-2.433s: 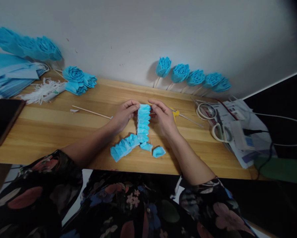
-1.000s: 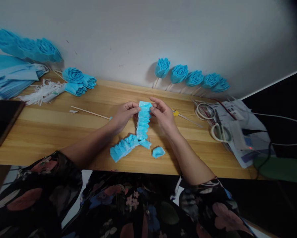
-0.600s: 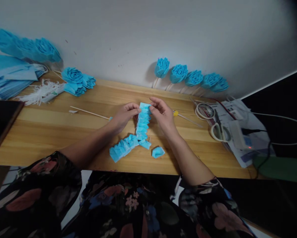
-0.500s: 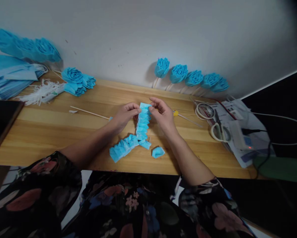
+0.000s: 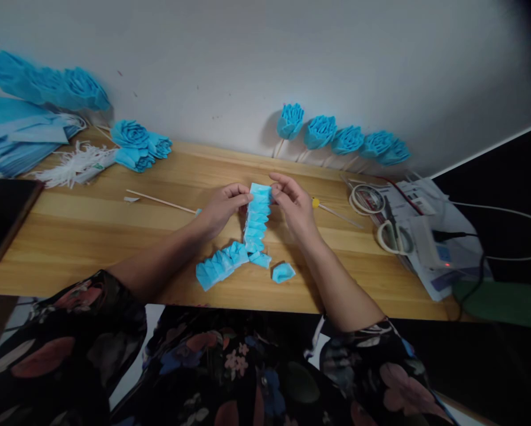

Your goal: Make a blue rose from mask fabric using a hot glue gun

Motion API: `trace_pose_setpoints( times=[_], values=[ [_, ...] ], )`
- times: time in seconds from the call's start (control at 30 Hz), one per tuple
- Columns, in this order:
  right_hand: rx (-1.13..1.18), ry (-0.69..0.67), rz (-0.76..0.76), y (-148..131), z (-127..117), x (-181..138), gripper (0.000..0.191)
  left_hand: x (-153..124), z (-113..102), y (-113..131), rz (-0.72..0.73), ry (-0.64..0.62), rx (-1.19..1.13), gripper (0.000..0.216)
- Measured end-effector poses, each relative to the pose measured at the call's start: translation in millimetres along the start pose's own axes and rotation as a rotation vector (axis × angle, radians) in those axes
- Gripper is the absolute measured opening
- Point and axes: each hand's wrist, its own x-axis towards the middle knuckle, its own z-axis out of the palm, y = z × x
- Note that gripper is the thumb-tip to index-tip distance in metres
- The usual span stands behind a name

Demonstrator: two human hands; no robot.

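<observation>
A pleated blue paper strip (image 5: 256, 219) lies on the wooden table (image 5: 115, 236), running from my fingers back toward me and bending left into a fan of folds (image 5: 219, 264). My left hand (image 5: 223, 207) pinches the strip's far end from the left. My right hand (image 5: 293, 204) pinches the same end from the right, fingers curled over it. A small loose blue paper piece (image 5: 284, 272) rests near the table's front edge, just right of the strip.
Several blue paper roses on sticks (image 5: 343, 137) lean on the wall. More blue flowers (image 5: 139, 142), blue sheets (image 5: 21, 136) and white shreds (image 5: 74, 164) lie at left, with a dark phone (image 5: 2, 216). A wooden skewer (image 5: 161, 201), tape rolls (image 5: 368, 200), scissors (image 5: 392, 234) and cables are around.
Both hands stay at the strip's far end. The fingers have shifted slightly on the top fold, and the right hand has lifted a little. Nothing else has moved.
</observation>
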Motion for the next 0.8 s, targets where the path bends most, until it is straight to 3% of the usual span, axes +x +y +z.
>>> trace_pose_setpoints(
  times=[0.4,0.6,0.8],
  values=[
    [0.082,-0.019,0.137,-4.3,5.8,-2.8,0.033,4.2,-0.3,0.8,-0.036,0.050,-0.170,0.018],
    [0.024,-0.067,0.112,-0.8,7.0,-3.6,0.036,2.5,1.7,1.4,-0.038,0.018,-0.142,0.020],
    [0.050,-0.024,0.099,1.6,8.2,-4.7,0.032,2.8,1.3,1.7,-0.026,0.012,-0.119,0.013]
  ],
)
